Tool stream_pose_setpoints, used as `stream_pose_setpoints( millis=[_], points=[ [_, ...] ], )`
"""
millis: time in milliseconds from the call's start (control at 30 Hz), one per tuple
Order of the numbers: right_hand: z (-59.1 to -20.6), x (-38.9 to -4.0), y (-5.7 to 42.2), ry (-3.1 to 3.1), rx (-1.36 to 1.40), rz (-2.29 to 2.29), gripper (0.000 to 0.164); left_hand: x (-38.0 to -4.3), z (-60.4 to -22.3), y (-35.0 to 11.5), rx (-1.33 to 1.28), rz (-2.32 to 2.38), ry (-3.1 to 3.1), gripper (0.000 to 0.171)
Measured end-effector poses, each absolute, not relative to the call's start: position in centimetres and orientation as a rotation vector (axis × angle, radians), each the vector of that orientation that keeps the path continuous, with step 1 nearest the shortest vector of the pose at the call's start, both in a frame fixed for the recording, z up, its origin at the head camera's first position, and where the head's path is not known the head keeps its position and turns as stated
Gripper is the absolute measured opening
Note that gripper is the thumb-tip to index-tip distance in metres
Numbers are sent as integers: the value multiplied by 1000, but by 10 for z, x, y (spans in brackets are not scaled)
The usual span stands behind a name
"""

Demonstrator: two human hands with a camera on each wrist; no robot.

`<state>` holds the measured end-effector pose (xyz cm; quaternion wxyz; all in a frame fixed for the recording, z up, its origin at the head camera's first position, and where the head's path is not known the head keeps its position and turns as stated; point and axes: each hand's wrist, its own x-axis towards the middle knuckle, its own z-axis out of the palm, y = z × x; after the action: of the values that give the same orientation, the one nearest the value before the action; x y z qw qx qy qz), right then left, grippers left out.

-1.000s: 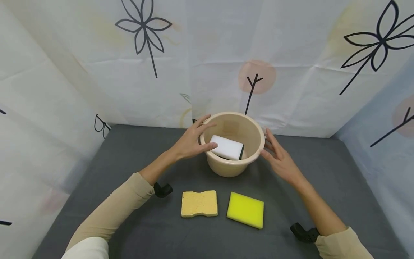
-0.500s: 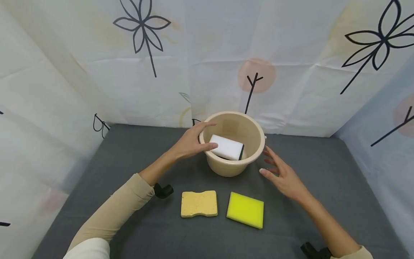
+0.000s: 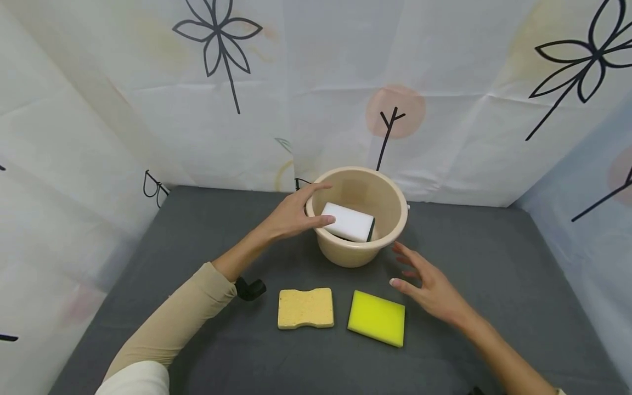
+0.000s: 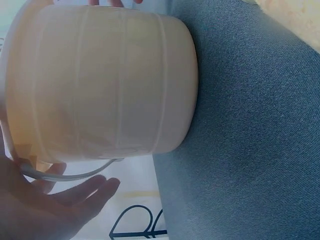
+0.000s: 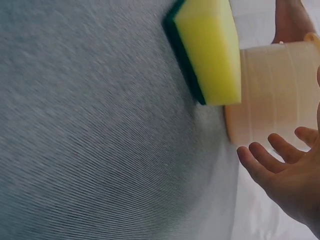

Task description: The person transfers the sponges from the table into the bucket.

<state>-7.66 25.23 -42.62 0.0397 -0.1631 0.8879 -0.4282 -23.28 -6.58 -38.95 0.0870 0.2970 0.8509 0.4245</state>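
A beige bucket (image 3: 345,255) stands upright on the dark grey cloth. Inside it lies a white sponge (image 3: 347,220) with a dark underside. My left hand (image 3: 291,216) holds the bucket's left rim, thumb and index finger over the edge; in the left wrist view its other fingers lie outside, by the thin handle (image 4: 75,176). With fingers spread and nothing in them, my right hand (image 3: 432,285) hovers in front of the bucket's right side. Nearest to it on the cloth is a bright yellow sponge (image 3: 377,318), whose green scouring layer (image 5: 186,57) shows in the right wrist view.
A tan sponge with notched sides (image 3: 306,308) lies left of the yellow one. Behind the table hangs a white curtain (image 3: 326,66) with plant drawings, which continues along both sides. A black wrist mount (image 3: 250,289) sits under the left forearm.
My right hand has left the bucket's right rim and come down toward the front, nearer the yellow sponge. My left hand has stayed at the rim. The view has shifted slightly.
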Motion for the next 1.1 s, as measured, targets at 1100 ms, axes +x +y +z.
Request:
stream_pose_setpoints(
  millis=[1100],
  points=[
    [-455, -20, 227, 2786, -587, -882, 92, -226, -394, -64, 731, 1475, 2401, 88]
  ],
)
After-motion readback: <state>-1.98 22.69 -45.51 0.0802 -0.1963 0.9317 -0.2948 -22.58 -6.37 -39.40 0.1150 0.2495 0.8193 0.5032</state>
